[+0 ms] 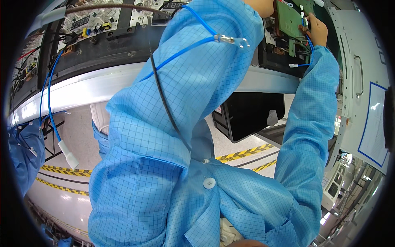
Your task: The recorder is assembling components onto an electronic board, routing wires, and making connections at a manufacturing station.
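Note:
At the top right, my right hand (318, 31) is closed beside a green circuit board (289, 19); what its fingers pinch is too small to make out. A blue wire (311, 49) runs right by those fingers and ends below in a white connector (293, 66). My left hand (262, 5) reaches across to the near side of the same board. Only its wrist part shows, and the upper edge cuts off its fingers. Blue wires with a metal ring terminal (224, 38) hang in front of my left sleeve.
Circuit boards with digit displays (80, 22) sit in black fixtures along a metal rail (82, 88). A white-sleeved connector (68, 154) dangles at left. Below the rail stands a black bin (255, 117). A white cabinet (356, 33) borders the right. Another person's blue sleeve (25, 158) shows at far left.

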Action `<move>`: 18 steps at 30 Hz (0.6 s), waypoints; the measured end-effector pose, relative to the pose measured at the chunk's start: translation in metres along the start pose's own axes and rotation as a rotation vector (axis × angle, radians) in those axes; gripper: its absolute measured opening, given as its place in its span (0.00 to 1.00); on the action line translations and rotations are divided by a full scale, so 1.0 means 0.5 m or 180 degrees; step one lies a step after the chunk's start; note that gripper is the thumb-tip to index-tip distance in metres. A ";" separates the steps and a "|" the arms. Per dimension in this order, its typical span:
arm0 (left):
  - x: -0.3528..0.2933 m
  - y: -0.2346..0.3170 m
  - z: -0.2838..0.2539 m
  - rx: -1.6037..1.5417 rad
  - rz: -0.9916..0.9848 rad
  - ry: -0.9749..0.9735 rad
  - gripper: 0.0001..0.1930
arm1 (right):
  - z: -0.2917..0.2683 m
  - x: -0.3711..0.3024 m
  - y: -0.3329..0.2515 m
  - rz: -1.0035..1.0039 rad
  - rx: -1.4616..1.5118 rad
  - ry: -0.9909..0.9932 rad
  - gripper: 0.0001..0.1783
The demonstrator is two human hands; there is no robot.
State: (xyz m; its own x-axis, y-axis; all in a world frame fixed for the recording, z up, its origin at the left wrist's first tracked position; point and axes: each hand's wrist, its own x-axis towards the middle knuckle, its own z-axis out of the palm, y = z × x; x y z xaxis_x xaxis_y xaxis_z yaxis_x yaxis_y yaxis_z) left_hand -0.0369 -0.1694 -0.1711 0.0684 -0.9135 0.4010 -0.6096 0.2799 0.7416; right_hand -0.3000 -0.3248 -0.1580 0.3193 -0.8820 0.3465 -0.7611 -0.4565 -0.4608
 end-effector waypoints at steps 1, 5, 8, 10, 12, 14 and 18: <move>0.000 0.000 -0.001 0.0022 -0.0001 -0.0024 0.12 | 0.001 -0.001 -0.001 -0.0006 0.0003 -0.0005 0.23; 0.005 -0.001 -0.004 0.0088 0.0012 -0.0130 0.13 | -0.004 0.003 0.011 -0.0010 0.0066 0.0001 0.23; 0.012 -0.004 -0.007 0.0131 0.0029 -0.0223 0.13 | -0.005 0.003 0.011 0.0048 0.0279 0.0017 0.23; 0.017 -0.008 -0.010 0.0144 0.0036 -0.0302 0.13 | -0.004 -0.002 0.001 0.0077 0.0391 0.0060 0.23; 0.026 -0.011 -0.012 0.0144 0.0058 -0.0394 0.13 | -0.009 -0.002 -0.006 0.0080 0.0211 0.0072 0.22; 0.036 -0.013 -0.010 0.0138 0.0094 -0.0496 0.13 | -0.016 0.004 0.011 0.0057 0.0135 0.0052 0.22; 0.050 -0.030 -0.014 0.0154 0.0280 -0.0529 0.15 | -0.018 0.006 -0.012 -0.1976 -0.2126 -0.0034 0.20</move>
State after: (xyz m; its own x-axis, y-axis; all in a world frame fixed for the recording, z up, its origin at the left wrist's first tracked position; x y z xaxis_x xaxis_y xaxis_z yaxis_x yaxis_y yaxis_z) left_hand -0.0205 -0.1944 -0.1687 -0.1158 -0.9235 0.3658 -0.6450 0.3500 0.6794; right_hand -0.2994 -0.3236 -0.1467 0.7835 -0.5028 0.3651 -0.6182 -0.6901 0.3762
